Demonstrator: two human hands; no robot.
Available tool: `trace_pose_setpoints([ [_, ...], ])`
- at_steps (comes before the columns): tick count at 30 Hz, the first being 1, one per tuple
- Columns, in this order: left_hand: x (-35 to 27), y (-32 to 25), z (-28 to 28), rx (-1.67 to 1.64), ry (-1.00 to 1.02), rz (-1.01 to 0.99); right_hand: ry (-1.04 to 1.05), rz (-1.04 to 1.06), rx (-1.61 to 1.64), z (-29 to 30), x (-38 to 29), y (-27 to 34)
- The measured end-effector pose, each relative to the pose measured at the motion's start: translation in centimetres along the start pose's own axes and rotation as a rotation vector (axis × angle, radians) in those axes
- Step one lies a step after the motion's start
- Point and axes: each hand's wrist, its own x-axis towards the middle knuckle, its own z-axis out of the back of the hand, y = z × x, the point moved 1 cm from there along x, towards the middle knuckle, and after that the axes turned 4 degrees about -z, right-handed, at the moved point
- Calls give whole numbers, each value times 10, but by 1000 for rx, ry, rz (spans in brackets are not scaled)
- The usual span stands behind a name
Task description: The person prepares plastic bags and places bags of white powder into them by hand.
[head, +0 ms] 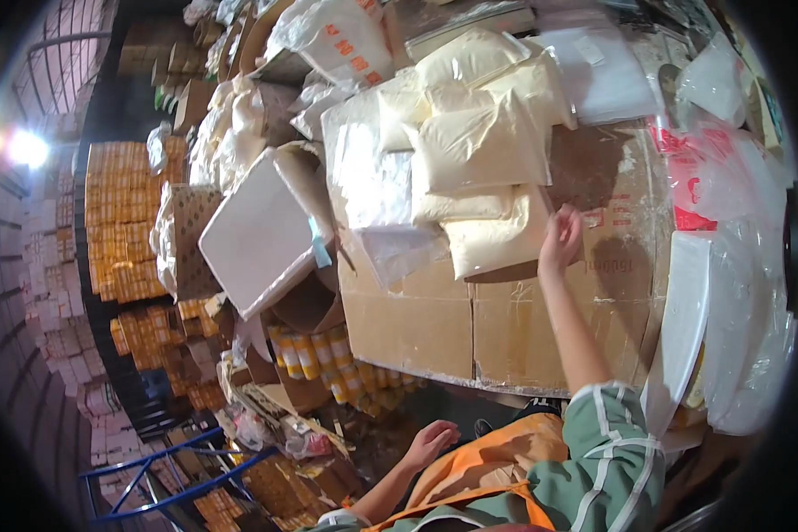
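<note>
Several clear plastic bags of cream-coloured powder [482,143] lie piled on a cardboard-covered table [405,326]. My right hand [562,236] is at the right edge of the lowest bag [499,236], fingers curled; whether it grips the bag's edge cannot be told. My left hand [433,442] hangs below the table's near edge, in front of the orange apron [499,452], with nothing visible in it. Flat clear plastic bags [379,193] lie left of and partly under the pile. Another stack of clear bags [598,66] lies behind it to the right.
A white foam box [259,233] stands tilted left of the table. Red-printed plastic bags [698,179] and a white foam piece [685,299] line the right side. Yellow-and-white containers [312,356] are stacked below left. A blue metal frame [166,459] stands at lower left.
</note>
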Motion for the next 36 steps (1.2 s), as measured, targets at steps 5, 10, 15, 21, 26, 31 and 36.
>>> trace_pose_setpoints([
  [5, 5, 58, 49, 170, 41, -106, 467, -332, -291, 47, -199, -27],
  [10, 38, 38, 136, 580, -353, -349, 735, -22, -708, 18, -249, -38],
  [15, 196, -91, 239, 1186, -585, -931, 710, 405, -773, -75, -230, -73],
  [21, 353, -329, 272, 1433, -449, -1300, 771, 634, -1202, -134, -229, -104],
  [26, 412, -376, 250, 1690, -122, -1052, 782, 686, -1288, -149, -239, -107],
  [31, 415, -342, 238, 1538, -158, -1164, 751, 694, -1281, -147, -235, -110],
  [36, 399, -324, 242, 1606, -67, -1205, 670, 748, -1230, -144, -227, -116],
])
